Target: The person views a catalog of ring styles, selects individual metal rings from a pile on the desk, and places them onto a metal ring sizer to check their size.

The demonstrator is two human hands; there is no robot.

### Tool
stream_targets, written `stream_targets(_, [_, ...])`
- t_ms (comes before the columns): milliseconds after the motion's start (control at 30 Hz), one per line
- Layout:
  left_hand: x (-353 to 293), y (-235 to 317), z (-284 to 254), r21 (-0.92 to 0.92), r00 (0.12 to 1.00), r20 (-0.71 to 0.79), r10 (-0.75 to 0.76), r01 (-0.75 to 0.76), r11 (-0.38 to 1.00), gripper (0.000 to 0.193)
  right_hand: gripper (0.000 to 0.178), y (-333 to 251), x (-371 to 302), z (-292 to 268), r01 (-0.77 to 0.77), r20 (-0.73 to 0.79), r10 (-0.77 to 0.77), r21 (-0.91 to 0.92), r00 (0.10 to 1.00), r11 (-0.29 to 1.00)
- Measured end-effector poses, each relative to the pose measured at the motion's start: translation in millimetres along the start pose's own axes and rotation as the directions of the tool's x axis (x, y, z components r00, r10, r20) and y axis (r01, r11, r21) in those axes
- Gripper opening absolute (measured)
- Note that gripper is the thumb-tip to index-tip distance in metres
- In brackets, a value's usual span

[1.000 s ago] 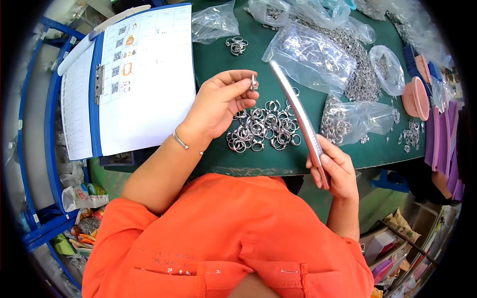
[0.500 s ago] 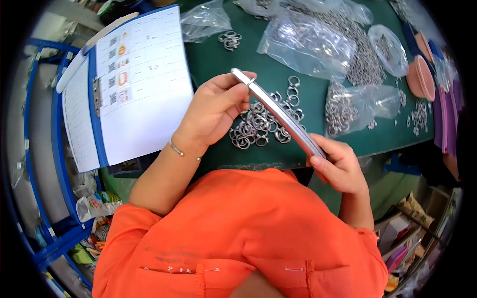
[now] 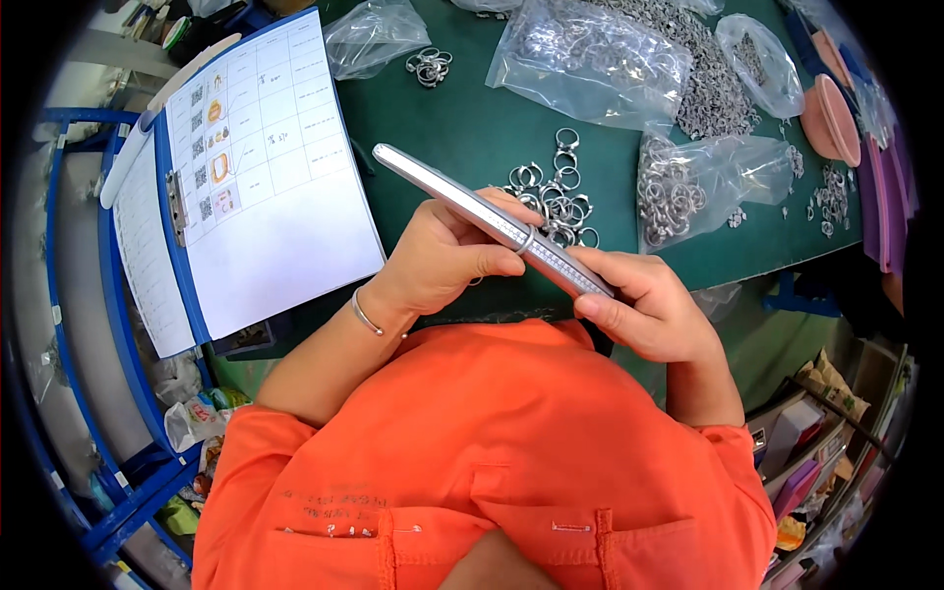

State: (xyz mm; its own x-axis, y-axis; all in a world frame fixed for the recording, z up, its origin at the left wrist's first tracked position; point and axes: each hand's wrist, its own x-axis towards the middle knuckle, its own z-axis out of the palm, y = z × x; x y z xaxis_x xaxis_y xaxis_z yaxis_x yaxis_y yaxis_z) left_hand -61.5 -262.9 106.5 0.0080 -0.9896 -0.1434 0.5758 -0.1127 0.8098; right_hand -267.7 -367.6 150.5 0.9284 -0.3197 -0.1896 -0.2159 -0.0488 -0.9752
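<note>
A silver tapered ring mandrel [image 3: 452, 190] slants across the middle, its narrow tip up at the left. Around its thicker part sits a silver ring [image 3: 528, 240]. My right hand [image 3: 649, 307] is closed on the mandrel's thick end, thumb in front. My left hand [image 3: 447, 251] pinches at the ring, its thumb on the near side and the fingers partly hidden behind the mandrel. Just beyond both hands lies a loose pile of silver rings [image 3: 562, 208] on the green table; the mandrel and left hand cover part of it.
A blue clipboard with printed sheets [image 3: 285, 211] lies at the left. Farther back are a small ring cluster [image 3: 430, 67], clear bags of metal pieces [image 3: 590, 64] and a heap of small silver parts [image 3: 716, 93]. A ring-filled bag [image 3: 674, 187] and pink bowl [image 3: 829, 120] stand right.
The ring and my left hand have slid down the mandrel from near its tip toward the thick end. The mandrel now lies at a flatter slant, its tip farther left.
</note>
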Motion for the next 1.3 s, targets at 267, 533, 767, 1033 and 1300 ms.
stream_targets(267, [27,26,8,-0.116,0.947,-0.282,0.151,-0.190,0.975,0.030,0.037,18,-14,-5,-0.084,0.014,0.091,0.540,0.996,0.837])
stream_targets(533, [95,78,-79,0.888,0.778,-0.446,0.442,0.447,0.109,0.030,0.035,39,-28,-1,-0.034,-0.266,0.240,0.602,0.934,0.798])
stream_targets(767, [66,83,-56,0.954,0.951,-0.204,0.232,0.246,-0.172,0.023,0.037,54,-43,0,0.039,-0.337,0.203,0.591,0.919,0.806])
stream_targets(1033, [30,60,-21,0.667,0.902,-0.431,0.040,0.288,0.687,0.008,0.037,43,-28,7,-0.017,-0.251,0.163,0.497,0.954,0.867])
stream_targets(1300, [10,52,-19,0.007,0.956,-0.291,-0.028,0.032,0.999,0.031,0.033,34,-23,9,-0.072,-0.185,0.107,0.186,0.977,0.980])
